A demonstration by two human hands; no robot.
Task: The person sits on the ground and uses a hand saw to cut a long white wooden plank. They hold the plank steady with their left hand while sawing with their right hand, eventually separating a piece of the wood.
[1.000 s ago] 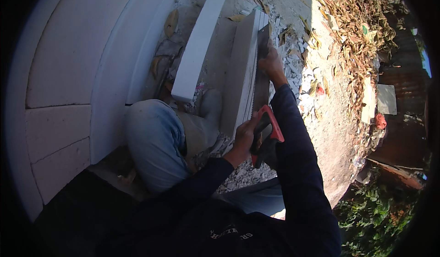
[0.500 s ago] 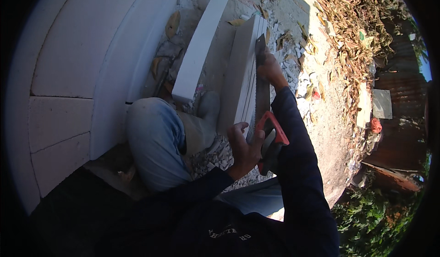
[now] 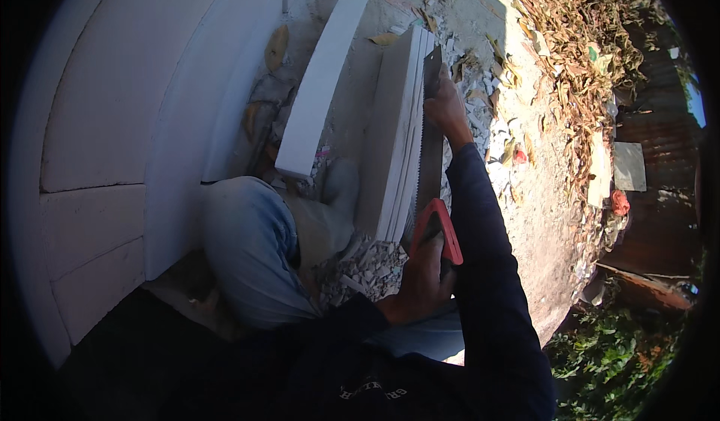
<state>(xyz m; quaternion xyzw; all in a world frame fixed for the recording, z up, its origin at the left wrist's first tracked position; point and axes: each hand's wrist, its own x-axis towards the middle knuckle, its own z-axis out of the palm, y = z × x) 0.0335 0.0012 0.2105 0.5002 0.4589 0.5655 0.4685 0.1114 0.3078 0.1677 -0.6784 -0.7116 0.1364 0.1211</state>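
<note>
A hand saw [image 3: 430,167] with a long toothed blade and a red and black handle lies lengthwise along the right side of a pale block [image 3: 386,132]. Long parallel lines run down the block's upper face. My left hand [image 3: 421,277] is closed on the saw's handle near my body, its fingers partly hidden. At the far end of the blade my right hand [image 3: 448,107] grips the metal close to the tip. The teeth face left, toward the block; whether they touch it I cannot tell.
Left of the block lies a long white beam [image 3: 322,83], with a wall of large pale blocks [image 3: 97,121] beyond. My bent knee [image 3: 244,215] and boot [image 3: 341,188] are beside the block. Rubble [image 3: 367,271] lies below it; dry leaves [image 3: 577,53] pile up at the right.
My left hand has left the near end of the block and closed on the saw's handle. The handle has shifted a little toward me. My right hand stays near the blade tip.
</note>
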